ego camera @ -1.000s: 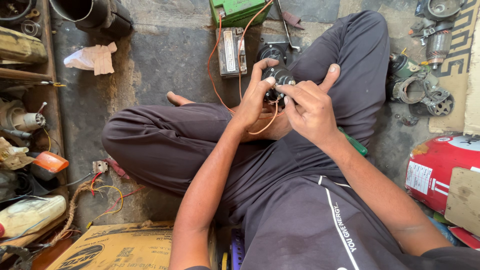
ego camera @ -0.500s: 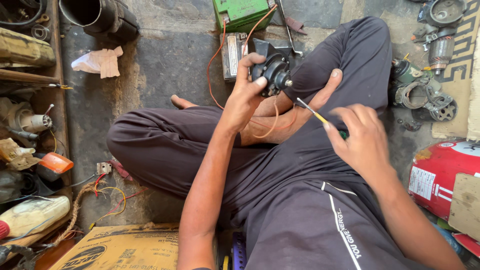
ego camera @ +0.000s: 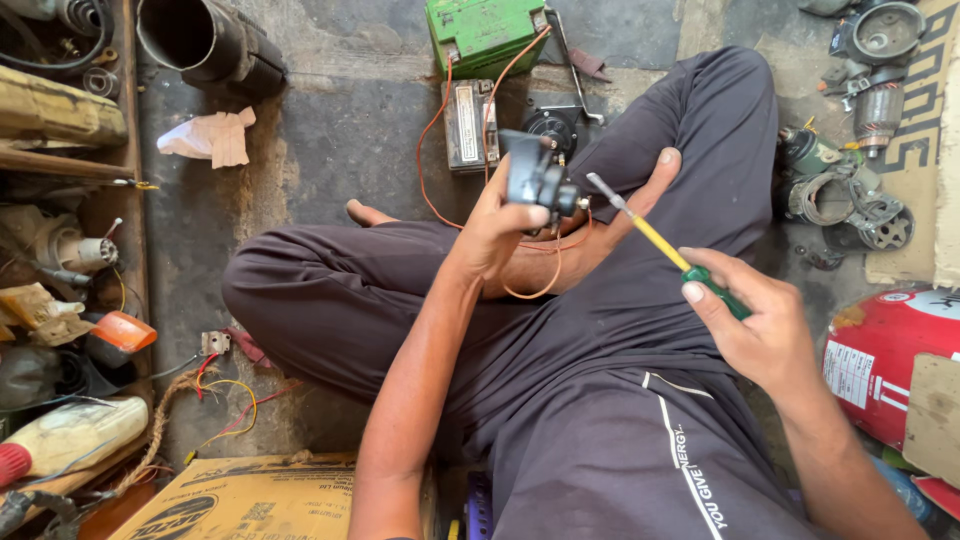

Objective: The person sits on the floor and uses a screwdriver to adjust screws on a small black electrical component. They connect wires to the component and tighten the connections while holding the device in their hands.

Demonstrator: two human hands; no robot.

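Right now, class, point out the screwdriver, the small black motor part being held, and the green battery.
screwdriver (ego camera: 660, 243), head view, on its yellow shaft.
small black motor part (ego camera: 532, 178), head view, on its dark body above the left hand's fingers.
green battery (ego camera: 485, 30), head view, on its top face.

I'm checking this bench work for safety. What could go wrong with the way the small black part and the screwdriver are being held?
The left hand holds the small black part in mid-air over the lap, unsupported. If the screwdriver in the right hand slips off, its tip could jab the left fingers. The orange wires run from the part toward the green battery; a metal tip touching bare contacts might short them.
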